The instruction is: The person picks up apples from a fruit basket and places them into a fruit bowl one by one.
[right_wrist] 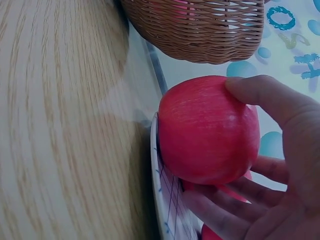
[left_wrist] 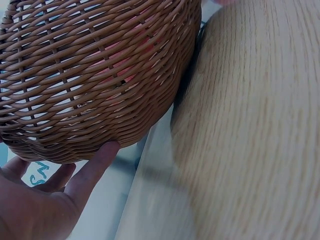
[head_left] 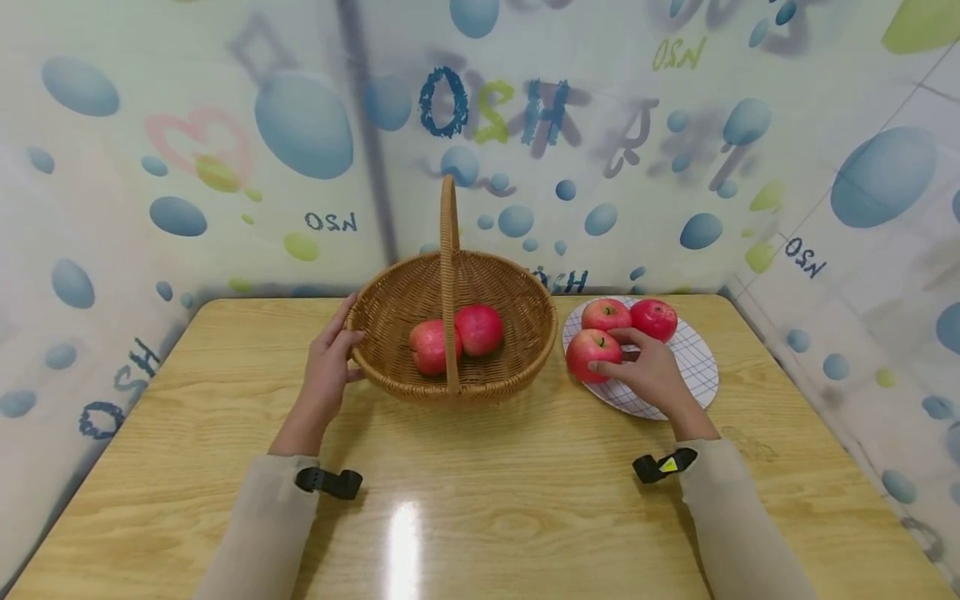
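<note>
A brown wicker basket (head_left: 495, 379) with a tall arched handle stands on the table, holding two red apples (head_left: 480, 330). My left hand (head_left: 327, 367) grips its left side, thumb over the rim; in the left wrist view fingers touch the weave. To the right is a white plate (head_left: 693, 379) with a grid pattern, bearing three red apples. Around the front-left apple (right_wrist: 210, 130) curl the thumb and fingers of my right hand (head_left: 648, 371). That apple appears to rest against the plate. Behind it are one apple (head_left: 606, 313) and another (head_left: 654, 320).
The wooden table (head_left: 495, 492) extends in front of the basket and plate. Along its back edge stands a wall covering (head_left: 300, 250) printed with blue drops and letters. Each wrist wears a black strap with a small camera, such as the left wrist's camera (head_left: 345, 484).
</note>
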`<state>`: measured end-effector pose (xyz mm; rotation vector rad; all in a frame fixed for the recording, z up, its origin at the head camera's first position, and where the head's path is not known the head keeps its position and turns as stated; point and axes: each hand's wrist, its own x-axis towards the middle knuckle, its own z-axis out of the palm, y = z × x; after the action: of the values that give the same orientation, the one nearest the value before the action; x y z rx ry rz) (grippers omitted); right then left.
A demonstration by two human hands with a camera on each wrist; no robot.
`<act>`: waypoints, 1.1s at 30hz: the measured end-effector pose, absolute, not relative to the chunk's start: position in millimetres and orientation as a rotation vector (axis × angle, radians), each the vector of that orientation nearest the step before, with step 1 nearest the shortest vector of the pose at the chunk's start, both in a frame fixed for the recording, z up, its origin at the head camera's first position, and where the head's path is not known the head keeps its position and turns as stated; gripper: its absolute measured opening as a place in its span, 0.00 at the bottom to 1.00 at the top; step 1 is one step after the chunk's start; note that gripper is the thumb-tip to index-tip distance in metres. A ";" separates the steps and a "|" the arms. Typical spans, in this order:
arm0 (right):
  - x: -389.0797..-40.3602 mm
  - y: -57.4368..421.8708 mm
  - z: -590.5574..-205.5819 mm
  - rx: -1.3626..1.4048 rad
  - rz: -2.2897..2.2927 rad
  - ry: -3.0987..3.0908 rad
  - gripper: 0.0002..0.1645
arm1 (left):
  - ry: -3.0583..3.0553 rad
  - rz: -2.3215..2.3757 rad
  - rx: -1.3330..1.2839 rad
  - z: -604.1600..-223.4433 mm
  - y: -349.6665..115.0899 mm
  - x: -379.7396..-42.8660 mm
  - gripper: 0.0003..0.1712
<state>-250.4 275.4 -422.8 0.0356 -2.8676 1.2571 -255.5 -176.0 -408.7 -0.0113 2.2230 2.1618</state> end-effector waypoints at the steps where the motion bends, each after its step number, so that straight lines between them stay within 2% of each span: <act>1: -250.5 275.5 -422.1 0.037 1.252 -2.870 0.41 | 2.223 2.163 -0.012 -408.4 -176.1 -255.5 0.35; 17: -249.9 277.3 -413.3 0.116 1.118 -2.892 0.42 | 2.244 2.153 -0.008 -406.5 -178.7 -255.4 0.35; 33: -247.7 287.1 -412.2 0.102 1.075 -2.942 0.47 | 2.219 2.170 -0.011 -408.6 -175.8 -255.6 0.36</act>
<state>-247.7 287.1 -412.2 0.1022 -2.9423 1.0752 -255.6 -175.8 -408.6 -0.0109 2.2195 2.1701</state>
